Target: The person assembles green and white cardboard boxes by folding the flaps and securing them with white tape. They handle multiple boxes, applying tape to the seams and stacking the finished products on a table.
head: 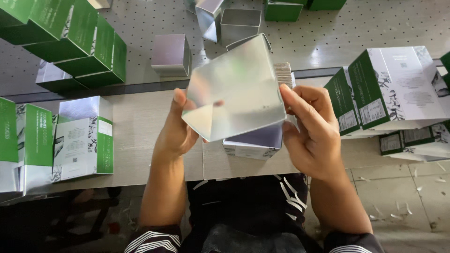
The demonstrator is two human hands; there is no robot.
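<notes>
Silver carton (234,89) | both hands grip its edges: left (177,129), right (311,131) | far side hidden

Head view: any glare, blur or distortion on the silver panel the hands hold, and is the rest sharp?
Head view: the silver box panel between left hand and right hand shows soft, washed-out reflections and looks slightly blurred; the green and white cartons at right are sharper; lighting is even, with dark shadow under the table edge.

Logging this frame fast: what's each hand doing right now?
Left hand: closed on the silver box, gripping its lower left edge.
Right hand: closed on the same box, fingers on its right edge.
</notes>
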